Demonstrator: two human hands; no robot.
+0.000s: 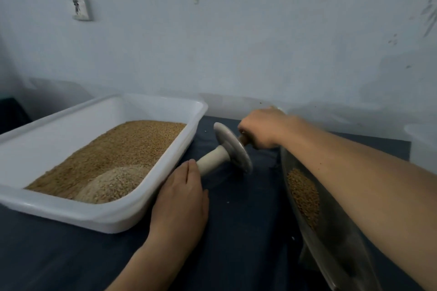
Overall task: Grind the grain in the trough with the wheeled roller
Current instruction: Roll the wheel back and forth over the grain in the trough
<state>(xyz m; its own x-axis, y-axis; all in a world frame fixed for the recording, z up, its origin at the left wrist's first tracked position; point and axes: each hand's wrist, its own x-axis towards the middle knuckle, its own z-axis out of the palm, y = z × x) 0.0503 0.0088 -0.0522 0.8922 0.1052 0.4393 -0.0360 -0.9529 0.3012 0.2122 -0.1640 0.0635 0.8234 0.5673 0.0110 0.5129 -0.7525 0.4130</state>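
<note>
The wheeled roller [230, 149], a pale disc on an axle with two handles, stands tilted on the dark cloth between the white tub and the metal trough [335, 238]. My right hand [260, 129] grips its far handle. My left hand [182, 194] lies palm down with straight fingers, the fingertips touching the end of the near handle [212, 157]. The trough runs along the right, partly hidden under my right forearm, with brown grain [302, 194] lying in its hollow.
A large white plastic tub [104, 216] at the left holds brown grain and a paler ground heap. A dark cloth [236, 231] covers the table. A wall stands close behind, with a socket at upper left. A white container edge [423, 144] shows at the far right.
</note>
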